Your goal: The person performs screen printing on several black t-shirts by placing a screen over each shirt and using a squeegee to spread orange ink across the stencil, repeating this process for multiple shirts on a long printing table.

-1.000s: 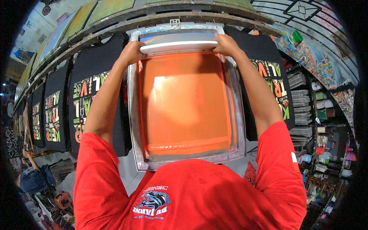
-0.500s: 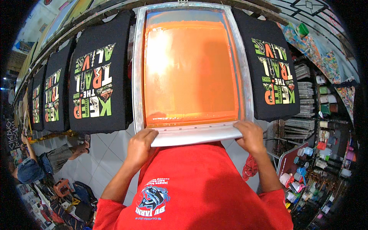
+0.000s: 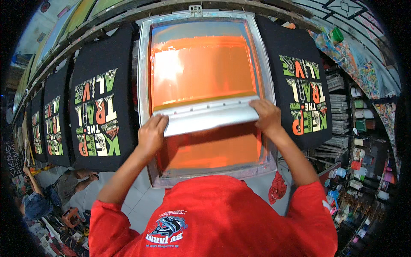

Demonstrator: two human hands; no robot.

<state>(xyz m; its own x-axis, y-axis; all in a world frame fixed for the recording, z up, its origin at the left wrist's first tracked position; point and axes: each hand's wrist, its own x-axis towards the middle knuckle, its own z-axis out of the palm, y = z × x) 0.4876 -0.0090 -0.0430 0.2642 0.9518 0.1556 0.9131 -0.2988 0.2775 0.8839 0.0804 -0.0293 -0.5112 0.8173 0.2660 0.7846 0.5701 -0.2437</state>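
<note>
A wide silver squeegee [image 3: 209, 115] lies across a printing screen coated in orange ink [image 3: 205, 64]. My left hand [image 3: 152, 133] grips its left end and my right hand [image 3: 268, 115] its right end, slightly farther away, so the squeegee slants a little. Its blade edge rests on the mesh, about midway along the screen. The metal screen frame [image 3: 266, 77] surrounds the ink. Thinner, darker orange shows on the near side of the squeegee, partly in shadow. Whatever lies under the screen is hidden.
Black printed T-shirts lie on boards at the left [image 3: 96, 98] and right [image 3: 302, 85]. A metal hinge clamp [image 3: 195, 10] holds the frame's far edge. Right of me are stacked grey slabs [image 3: 338, 111] and shelves of paint cups. A red cloth [image 3: 277, 188] hangs low; another person [image 3: 47, 195] is at far left.
Both hands have pushed the squeegee away from me, from the frame's near end to about its middle. My view has shifted slightly, and the near frame edge now shows.
</note>
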